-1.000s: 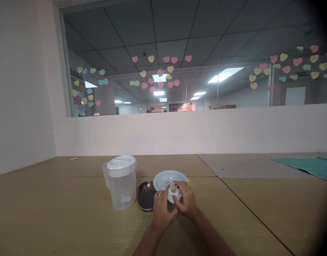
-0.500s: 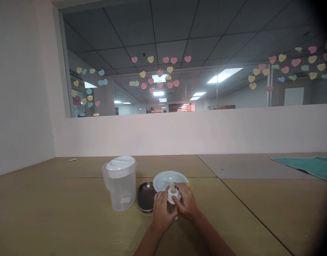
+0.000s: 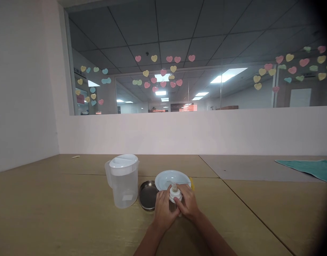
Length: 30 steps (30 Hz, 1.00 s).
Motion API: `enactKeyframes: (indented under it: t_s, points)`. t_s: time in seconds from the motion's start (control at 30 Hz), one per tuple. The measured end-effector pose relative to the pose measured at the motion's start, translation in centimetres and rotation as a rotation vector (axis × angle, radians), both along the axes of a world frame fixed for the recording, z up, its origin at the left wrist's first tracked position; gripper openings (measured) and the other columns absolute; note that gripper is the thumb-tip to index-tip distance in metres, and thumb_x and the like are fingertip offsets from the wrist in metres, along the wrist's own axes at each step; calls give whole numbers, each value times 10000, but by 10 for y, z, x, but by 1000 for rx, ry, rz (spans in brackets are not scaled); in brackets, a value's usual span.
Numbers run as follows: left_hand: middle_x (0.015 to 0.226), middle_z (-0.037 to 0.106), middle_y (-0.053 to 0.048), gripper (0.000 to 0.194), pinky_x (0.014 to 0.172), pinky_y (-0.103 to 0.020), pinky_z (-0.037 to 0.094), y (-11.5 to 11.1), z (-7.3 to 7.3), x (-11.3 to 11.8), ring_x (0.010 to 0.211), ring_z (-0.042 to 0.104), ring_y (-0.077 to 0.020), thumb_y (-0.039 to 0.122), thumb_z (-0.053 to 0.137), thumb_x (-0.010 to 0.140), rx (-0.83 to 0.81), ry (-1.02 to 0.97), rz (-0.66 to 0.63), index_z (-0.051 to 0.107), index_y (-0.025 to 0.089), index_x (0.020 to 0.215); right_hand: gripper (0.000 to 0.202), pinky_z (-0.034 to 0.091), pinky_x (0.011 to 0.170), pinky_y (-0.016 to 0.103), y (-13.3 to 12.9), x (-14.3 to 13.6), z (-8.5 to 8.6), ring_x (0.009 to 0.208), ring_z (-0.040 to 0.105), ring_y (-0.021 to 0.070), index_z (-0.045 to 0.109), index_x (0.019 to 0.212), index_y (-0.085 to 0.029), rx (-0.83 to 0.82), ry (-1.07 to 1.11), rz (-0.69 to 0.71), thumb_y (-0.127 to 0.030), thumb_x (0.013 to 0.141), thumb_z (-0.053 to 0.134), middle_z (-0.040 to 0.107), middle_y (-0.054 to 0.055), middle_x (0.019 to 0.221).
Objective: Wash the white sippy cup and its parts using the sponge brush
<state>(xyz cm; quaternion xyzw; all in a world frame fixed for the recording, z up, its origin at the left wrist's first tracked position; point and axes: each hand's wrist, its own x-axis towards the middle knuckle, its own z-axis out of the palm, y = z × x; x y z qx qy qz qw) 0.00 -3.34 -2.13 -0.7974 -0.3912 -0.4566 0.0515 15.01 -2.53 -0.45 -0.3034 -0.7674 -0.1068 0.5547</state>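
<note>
A small bottle with a white collar and a clear teat-like top stands upright between my hands. My left hand is wrapped round its left side, and my right hand grips the white collar from the right, thumb in front. Most of the bottle's body is hidden by the fingers. Just behind the hands is a pale blue bowl, with a bit of something yellow at its right edge. To the left of my left hand lies a round dark metal dish.
A clear pitcher with a white lid stands left of the metal dish. A teal cloth lies at the far right of the table. Behind rises a low wall under a window with heart-shaped notes.
The camera view has shifted slightly, so the objects appear a little further right. Both hands stay on the bottle with nearly the same grip.
</note>
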Motion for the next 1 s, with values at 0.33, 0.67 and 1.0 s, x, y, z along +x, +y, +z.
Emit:
enactKeyframes:
  t_s: [0.33,0.67,1.0]
  points:
    - [1160,586,-130,590,922,-463,402,0,1,-1,1042,546,-261,388,523,806,-17,-8,-21,370,156,1327,305,498,727,328,-12,-8,16,844,608,216,532,1054,-175,42,143,47,-248,773,441,630,85,923]
    - [1074,615,-122,458,857,-433,443,5,-6,-3,973,566,-260,357,536,784,31,-8,-2,501,146,1188,411,473,871,419,-6,-15,11,1027,550,261,492,1104,-182,86,133,19,-181,693,509,571,119,1061]
    - [1090,613,-126,600,893,-449,435,1,-1,0,999,566,-257,355,559,761,-4,-14,-8,418,154,1308,413,506,791,430,-6,-15,12,996,547,249,428,1115,-207,340,300,-140,-154,738,589,515,129,1059]
